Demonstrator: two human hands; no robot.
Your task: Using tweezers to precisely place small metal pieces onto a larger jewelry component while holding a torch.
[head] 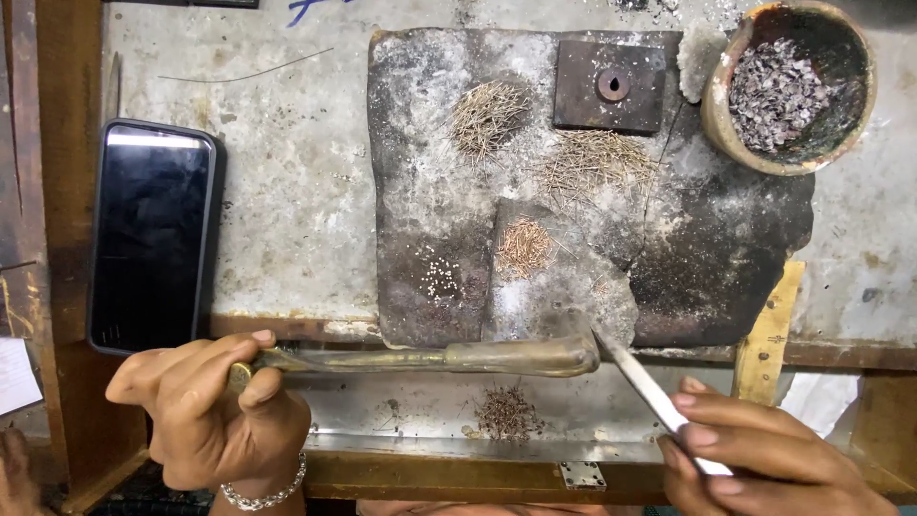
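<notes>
Lying dark at nine o'clock on the bench (306, 191), a phone (153, 234) sits well apart from the work. At seven o'clock, the left hand (205, 406), a bracelet (263, 495) at its wrist, has its fingers closed around the thin end of a brass blowpipe (430, 358), which runs level toward centre. Above it, a scorched slab (726, 239) carries heaps of fine wire (487, 115) near twelve o'clock, a copper-coloured heap (523, 246) at centre, and a square metal block (609, 86). At five o'clock, the right hand (755, 454) pinches tweezers (645, 387), their tips just beside the blowpipe's thick end. A clay bowl (716, 115) of flakes stands at one o'clock.
</notes>
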